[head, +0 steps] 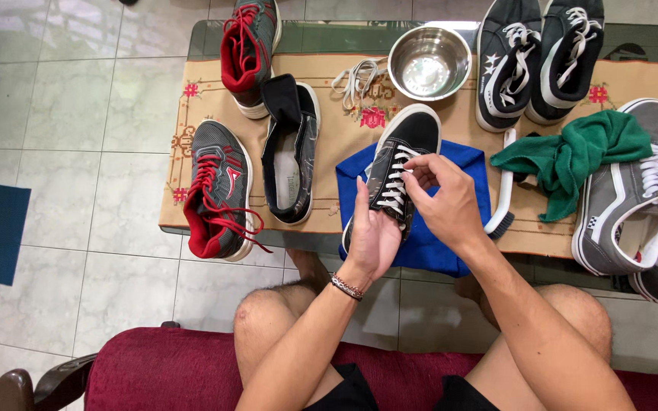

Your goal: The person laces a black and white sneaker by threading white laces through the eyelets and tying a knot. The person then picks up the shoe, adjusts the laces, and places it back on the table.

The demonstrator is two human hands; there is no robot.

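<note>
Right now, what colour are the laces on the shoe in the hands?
White laces on a black sneaker with a white sole; head view shows it best.

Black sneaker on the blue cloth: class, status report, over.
Left hand steadies black sneaker. Right hand pinches white lace. Brush alongside, clear.

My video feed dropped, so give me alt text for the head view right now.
Seen from above, a seated person's left hand steadies a black sneaker with white laces on a blue cloth, while the right hand pinches its laces. Around it on the table lie red-laced grey shoes, a steel bowl, a brush and a green towel.
</note>
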